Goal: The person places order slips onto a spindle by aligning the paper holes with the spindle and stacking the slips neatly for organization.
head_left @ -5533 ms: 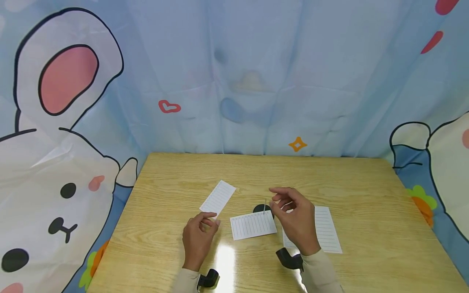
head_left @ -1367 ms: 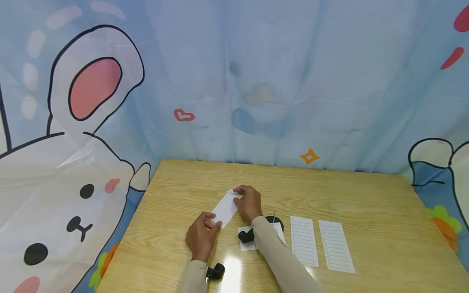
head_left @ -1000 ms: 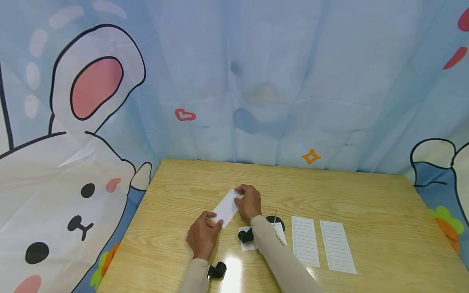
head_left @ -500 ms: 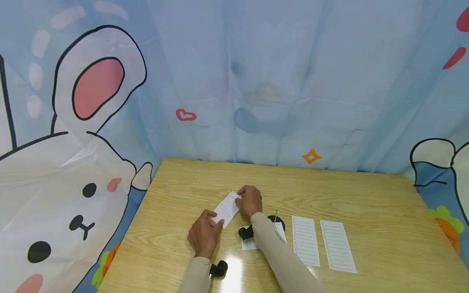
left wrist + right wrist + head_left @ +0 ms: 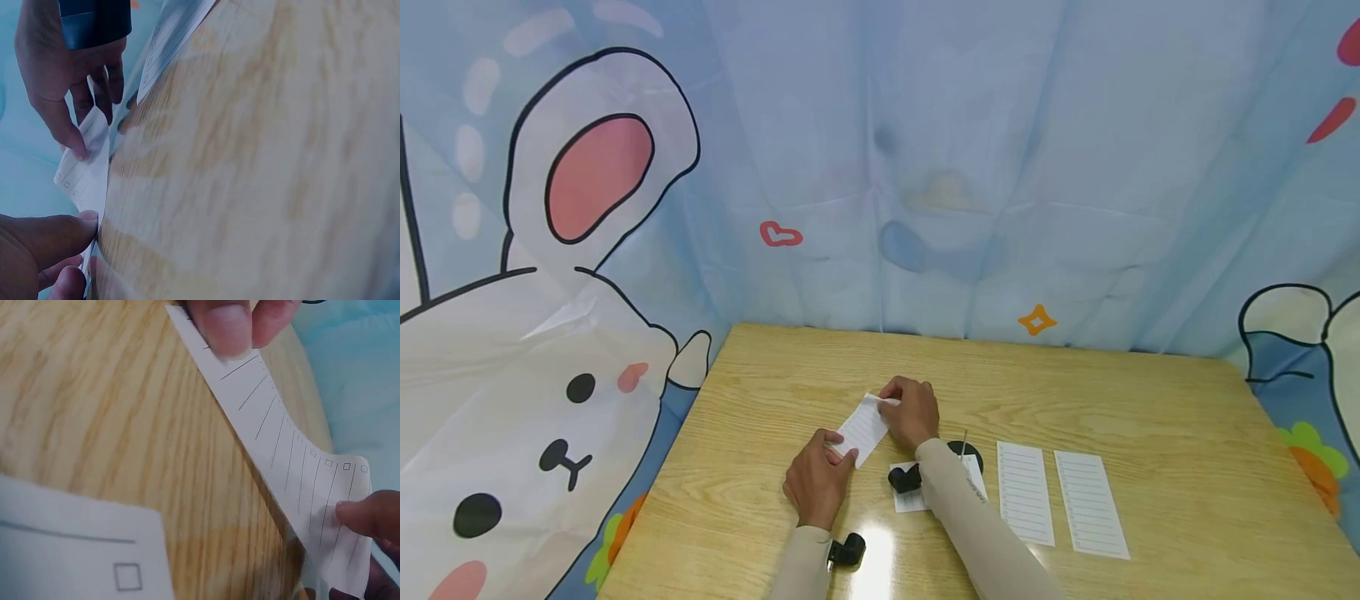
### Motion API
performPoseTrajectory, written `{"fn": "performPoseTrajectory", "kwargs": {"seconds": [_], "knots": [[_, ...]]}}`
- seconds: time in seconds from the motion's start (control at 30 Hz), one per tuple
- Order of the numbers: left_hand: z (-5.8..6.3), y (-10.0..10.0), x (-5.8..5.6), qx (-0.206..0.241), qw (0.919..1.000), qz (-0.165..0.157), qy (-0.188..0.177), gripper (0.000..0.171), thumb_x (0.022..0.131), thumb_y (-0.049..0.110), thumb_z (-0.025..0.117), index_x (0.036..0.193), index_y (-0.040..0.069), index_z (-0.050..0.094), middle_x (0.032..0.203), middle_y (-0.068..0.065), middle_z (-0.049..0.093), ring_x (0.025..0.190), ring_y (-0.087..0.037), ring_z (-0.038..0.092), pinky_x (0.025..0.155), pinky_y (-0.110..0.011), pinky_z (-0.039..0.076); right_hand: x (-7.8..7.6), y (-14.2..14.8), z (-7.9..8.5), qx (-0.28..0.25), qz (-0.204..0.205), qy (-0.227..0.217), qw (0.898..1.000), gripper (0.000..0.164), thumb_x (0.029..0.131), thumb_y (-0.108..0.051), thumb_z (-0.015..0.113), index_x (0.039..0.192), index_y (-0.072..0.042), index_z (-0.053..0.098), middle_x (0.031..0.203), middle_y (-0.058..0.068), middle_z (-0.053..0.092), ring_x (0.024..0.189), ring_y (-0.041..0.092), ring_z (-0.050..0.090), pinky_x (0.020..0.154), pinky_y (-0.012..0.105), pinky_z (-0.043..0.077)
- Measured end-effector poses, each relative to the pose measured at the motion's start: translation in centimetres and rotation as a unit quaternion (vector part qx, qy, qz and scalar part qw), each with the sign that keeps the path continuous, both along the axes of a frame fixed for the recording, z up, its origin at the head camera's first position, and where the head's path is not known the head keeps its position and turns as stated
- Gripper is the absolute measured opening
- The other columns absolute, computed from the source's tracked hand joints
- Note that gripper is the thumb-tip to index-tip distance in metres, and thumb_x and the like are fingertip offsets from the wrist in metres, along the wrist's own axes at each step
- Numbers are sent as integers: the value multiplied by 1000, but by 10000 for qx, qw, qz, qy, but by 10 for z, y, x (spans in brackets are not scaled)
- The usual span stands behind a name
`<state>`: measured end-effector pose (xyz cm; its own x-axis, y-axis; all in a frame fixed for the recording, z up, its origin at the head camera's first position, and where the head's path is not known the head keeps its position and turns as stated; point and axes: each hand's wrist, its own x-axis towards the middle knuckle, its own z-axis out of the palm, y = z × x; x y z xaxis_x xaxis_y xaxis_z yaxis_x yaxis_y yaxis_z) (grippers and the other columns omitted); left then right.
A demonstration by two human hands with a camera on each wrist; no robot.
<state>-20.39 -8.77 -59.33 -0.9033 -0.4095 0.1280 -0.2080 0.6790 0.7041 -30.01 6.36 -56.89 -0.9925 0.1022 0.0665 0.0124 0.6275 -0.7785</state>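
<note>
A white lined slip of paper (image 5: 862, 429) with small checkboxes along one side lies slanted between my two hands. My left hand (image 5: 818, 483) pinches its lower left end between thumb and fingers. At the upper right end, my right hand (image 5: 913, 414) pinches it, thumb on top. That end curls upward in the right wrist view, where the slip (image 5: 294, 462) bows away from the wood. Just right of it, a second slip (image 5: 910, 500) sits at a black round base (image 5: 973, 457) with a thin upright spike (image 5: 964, 443); my right sleeve hides part of both.
Two more lined slips, a left one (image 5: 1026, 493) and a right one (image 5: 1091, 504), lie side by side on the wooden table (image 5: 1187, 433). A cartoon-printed cloth backdrop (image 5: 955, 167) hangs along the far edge. Each wrist carries a small black camera.
My right hand has come left from the spike to the slip's far end. Over the last second that end has curled up more, while my left hand has barely moved.
</note>
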Motion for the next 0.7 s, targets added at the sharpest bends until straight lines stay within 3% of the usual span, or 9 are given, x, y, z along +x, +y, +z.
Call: {"fn": "performPoseTrajectory", "kwargs": {"seconds": [0.2,0.43,0.7], "knots": [[1,0,0,-28,10000,-14,37,29,79,36,93,100,27,75,70,13,66,63,-9,57,59,-34,40,-2,5,-2,-731,246,36,9970,19,88,5,77,92,-14,76,96,6,74,91,21,64,85,38,52],[0,-1,0,-32,10000,-48,78,29,79,35,93,101,26,75,70,12,67,63,-10,58,59,-33,41,0,10,-2,-1078,338,-157,9935,22,92,5,74,94,-15,85,116,8,78,111,26,68,100,48,54],[0,-3,1,71,9998,-38,197,29,78,32,93,100,26,75,72,14,67,66,-10,60,62,-34,42,-1,14,1,-1420,314,-260,9890,20,93,1,75,96,-16,85,112,6,79,103,22,70,85,32,55]]}}
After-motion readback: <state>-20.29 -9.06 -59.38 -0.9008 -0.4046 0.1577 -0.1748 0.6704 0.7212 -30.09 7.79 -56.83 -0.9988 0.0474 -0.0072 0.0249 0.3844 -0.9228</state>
